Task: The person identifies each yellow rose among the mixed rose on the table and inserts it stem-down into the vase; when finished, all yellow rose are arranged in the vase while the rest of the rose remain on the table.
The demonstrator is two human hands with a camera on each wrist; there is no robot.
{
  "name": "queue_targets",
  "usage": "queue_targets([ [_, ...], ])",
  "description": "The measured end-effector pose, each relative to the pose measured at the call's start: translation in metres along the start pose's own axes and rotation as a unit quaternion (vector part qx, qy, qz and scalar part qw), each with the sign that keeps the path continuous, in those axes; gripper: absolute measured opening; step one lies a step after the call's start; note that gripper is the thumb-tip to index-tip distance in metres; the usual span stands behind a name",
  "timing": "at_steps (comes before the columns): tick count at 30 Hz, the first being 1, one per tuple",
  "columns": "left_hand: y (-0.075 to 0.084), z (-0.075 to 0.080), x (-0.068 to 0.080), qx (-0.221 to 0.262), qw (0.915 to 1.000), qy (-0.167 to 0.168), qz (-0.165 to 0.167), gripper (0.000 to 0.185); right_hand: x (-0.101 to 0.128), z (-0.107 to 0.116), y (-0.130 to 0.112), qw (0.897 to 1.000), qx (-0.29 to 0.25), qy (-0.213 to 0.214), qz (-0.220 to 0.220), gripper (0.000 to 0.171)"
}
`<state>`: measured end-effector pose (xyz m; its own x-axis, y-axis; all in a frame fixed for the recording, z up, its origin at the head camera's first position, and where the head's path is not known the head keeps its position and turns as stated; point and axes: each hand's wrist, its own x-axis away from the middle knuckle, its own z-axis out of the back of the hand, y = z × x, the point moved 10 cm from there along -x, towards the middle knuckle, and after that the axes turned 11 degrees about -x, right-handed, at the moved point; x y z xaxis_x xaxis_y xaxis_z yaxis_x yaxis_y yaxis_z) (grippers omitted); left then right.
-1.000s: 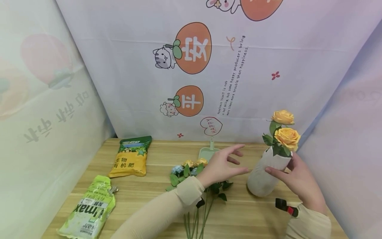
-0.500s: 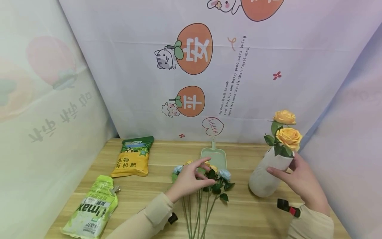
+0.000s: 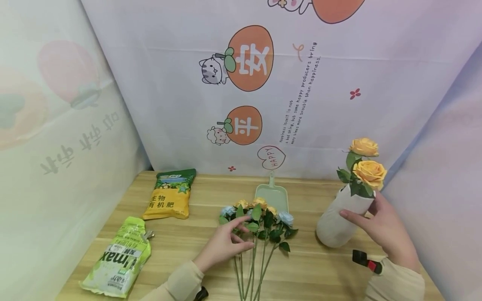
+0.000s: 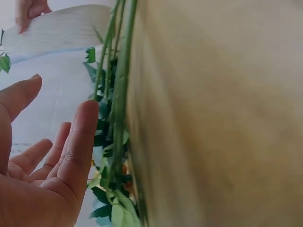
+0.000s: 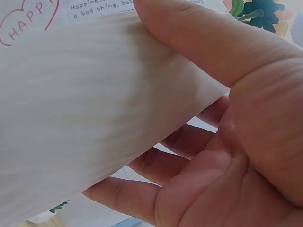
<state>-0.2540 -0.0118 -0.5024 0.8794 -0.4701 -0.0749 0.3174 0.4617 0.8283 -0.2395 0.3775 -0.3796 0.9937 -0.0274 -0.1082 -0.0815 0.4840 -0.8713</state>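
The wooden table (image 3: 308,267) stands before a printed white backdrop cloth (image 3: 339,104). On the right part of the table a white ribbed vase (image 3: 333,223) leans to the right, and two orange roses (image 3: 367,167) stand in its mouth. The right hand (image 3: 382,228) holds this vase near the neck: the thumb lies on the front side and the other fingers are curled around the back, as the right wrist view shows. At the left edge lies a light green bag (image 3: 116,259) with the print "max", and behind it a yellow and green fertilizer bag (image 3: 170,200). In the middle a bunch of loose flowers (image 3: 260,215), orange and pale blue, lies flat on the table with the stems toward the person. The left hand (image 3: 224,244) is at these stems; its fingers are spread apart and nearly straight, just beside the stems and not closed on them. Behind the flowers lies a small green scoop (image 3: 272,194).
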Motion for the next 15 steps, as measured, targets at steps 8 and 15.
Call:
queue_targets([
  [8,-0.0038,-0.0038,0.0048,-0.016,0.9998,-0.004,0.012,0.077,0.0002,0.0008,0.0007,1.000,0.003,0.004,0.008,0.096],
  [15,-0.0109,-0.0089,0.0076,-0.054,0.9975,-0.025,0.038,0.081,0.0003,0.0015,-0.0010,1.000,0.007,0.004,0.012,0.095],
])
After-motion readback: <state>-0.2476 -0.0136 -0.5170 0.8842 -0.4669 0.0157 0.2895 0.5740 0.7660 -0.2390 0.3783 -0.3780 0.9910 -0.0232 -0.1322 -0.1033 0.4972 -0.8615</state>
